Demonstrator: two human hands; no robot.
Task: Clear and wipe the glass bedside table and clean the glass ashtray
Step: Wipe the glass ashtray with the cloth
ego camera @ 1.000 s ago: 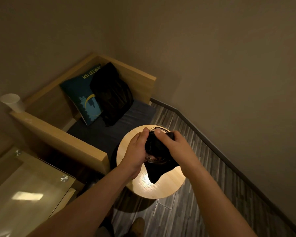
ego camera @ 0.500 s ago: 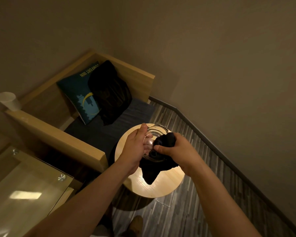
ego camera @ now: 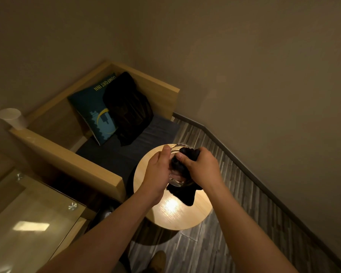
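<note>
The glass ashtray [ego camera: 176, 179] sits between your two hands, held over the 12 o'clock half of the round wooden table [ego camera: 177, 215]; whether it touches the tabletop cannot be told. Your left hand [ego camera: 157, 173] grips it from the 9 o'clock side, fingers curled round the glass and the thumb lying along the rim toward 11 o'clock. Your right hand [ego camera: 201, 168] is closed tight on a black cloth [ego camera: 187, 195], thumb and fingers bunching it and pressing it into the bowl from 3 o'clock, while a loose tail of the cloth hangs out below the ashtray at 5 o'clock. From the ashtray, the glass bedside table [ego camera: 28, 223] lies at 8 o'clock, well apart, a round metal fitting [ego camera: 72, 206] showing at its near corner. At 10 o'clock a white paper cup [ego camera: 11, 117] stands on the arm of the wooden bench [ego camera: 67, 154]. At 11 o'clock a blue cushion [ego camera: 92, 109] leans in the bench corner with a black garment [ego camera: 128, 113] draped against it.
</note>
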